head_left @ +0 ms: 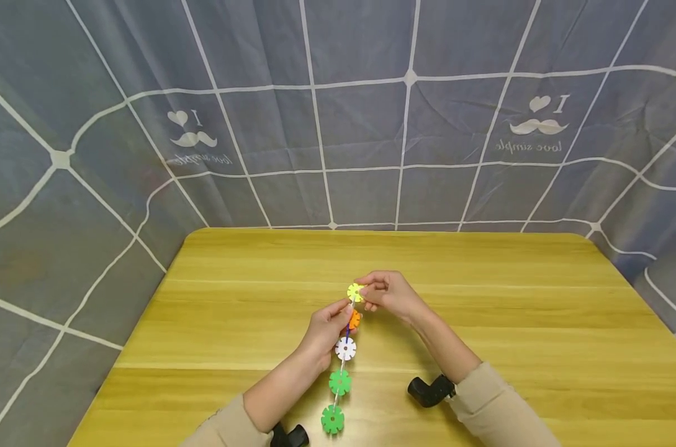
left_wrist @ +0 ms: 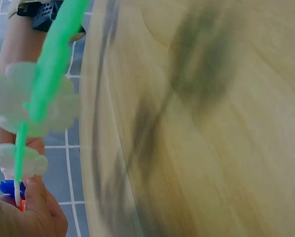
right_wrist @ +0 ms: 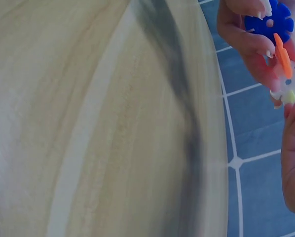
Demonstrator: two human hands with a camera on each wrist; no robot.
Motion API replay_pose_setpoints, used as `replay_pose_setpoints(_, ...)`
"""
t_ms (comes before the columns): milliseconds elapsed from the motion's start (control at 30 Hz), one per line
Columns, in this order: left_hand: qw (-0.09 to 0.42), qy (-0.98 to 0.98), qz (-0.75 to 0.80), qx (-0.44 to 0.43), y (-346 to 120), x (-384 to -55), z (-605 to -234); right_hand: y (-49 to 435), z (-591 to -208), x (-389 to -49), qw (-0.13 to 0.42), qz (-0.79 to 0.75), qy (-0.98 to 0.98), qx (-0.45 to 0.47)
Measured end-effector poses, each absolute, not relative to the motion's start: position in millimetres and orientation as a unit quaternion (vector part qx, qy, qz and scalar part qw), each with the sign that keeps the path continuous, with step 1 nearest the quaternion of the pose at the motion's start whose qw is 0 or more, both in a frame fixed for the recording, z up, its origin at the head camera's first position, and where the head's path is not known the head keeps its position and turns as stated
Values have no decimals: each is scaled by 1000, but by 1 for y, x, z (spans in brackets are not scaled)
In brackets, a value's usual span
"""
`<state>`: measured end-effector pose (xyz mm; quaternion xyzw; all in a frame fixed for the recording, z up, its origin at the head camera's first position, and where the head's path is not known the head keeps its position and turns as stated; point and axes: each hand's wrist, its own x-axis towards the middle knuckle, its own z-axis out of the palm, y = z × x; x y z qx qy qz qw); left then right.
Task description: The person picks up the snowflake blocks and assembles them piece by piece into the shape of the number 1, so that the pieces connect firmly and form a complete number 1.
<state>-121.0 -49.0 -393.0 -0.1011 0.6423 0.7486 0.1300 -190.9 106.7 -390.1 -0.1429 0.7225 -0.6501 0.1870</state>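
A chain of slotted flower-shaped discs hangs between and below both hands, over the table. At its top, the right hand (head_left: 390, 295) pinches a yellow disc (head_left: 354, 292) between thumb and fingertips. Just below, the left hand (head_left: 326, 332) grips the chain near an orange disc (head_left: 355, 319); its fingers partly cover the pieces there. Under that hand follow a white disc (head_left: 346, 348), a green disc (head_left: 340, 382) and a lowest green disc (head_left: 333, 419), with edge-on discs between them. The right wrist view shows a blue disc (right_wrist: 273, 23) at the left hand's fingers.
A yellowish wooden table (head_left: 231, 298) spreads under the hands. Grey curtains (head_left: 360, 130) with white lines stand behind it and at both sides. Black wrist devices (head_left: 429, 391) sit at the sleeve cuffs.
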Motion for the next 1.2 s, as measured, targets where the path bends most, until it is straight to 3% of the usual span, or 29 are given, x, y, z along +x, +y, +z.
replay_pose_setpoints(700, 207, 576, 790, -38, -55, -120, -381, 119, -388, -192, 205, -647, 717, -158)
replay_pose_setpoints(1200, 136, 561, 813, -79, -72, -141, -370, 121, -382, -159, 261, -679, 661, -186)
